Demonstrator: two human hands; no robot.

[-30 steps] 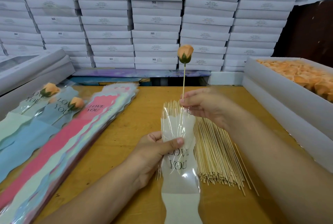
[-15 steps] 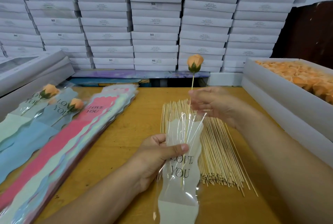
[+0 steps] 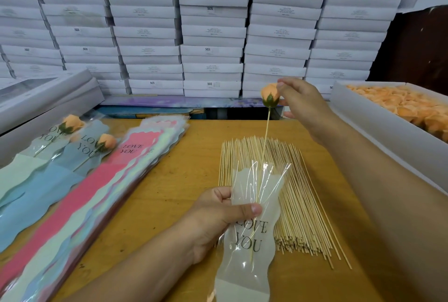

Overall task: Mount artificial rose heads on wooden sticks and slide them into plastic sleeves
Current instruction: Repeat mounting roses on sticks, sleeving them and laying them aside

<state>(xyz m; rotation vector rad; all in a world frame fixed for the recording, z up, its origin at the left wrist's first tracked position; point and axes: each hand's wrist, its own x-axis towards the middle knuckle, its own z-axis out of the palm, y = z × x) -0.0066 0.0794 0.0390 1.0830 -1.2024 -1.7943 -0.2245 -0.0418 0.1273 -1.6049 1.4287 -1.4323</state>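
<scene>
Here, the left hand point(image 3: 213, 219) pinches a clear sleeve point(image 3: 249, 233) printed "LOVE YOU", its open mouth facing far and its long axis running near to far over the table point(image 3: 184, 180). The right hand point(image 3: 300, 105) grips a peach rose point(image 3: 270, 95) by the bud, above and beyond the sleeve. Its stick point(image 3: 265, 136) slants down and nearward from the bud, the lower end already inside the sleeve. Spare sticks point(image 3: 303, 199) lie just right of the sleeve. Far right, a box point(image 3: 378, 131) holds rose heads; at left lie a stack of sleeves point(image 3: 97, 192) and two sleeved roses point(image 3: 72, 124).
</scene>
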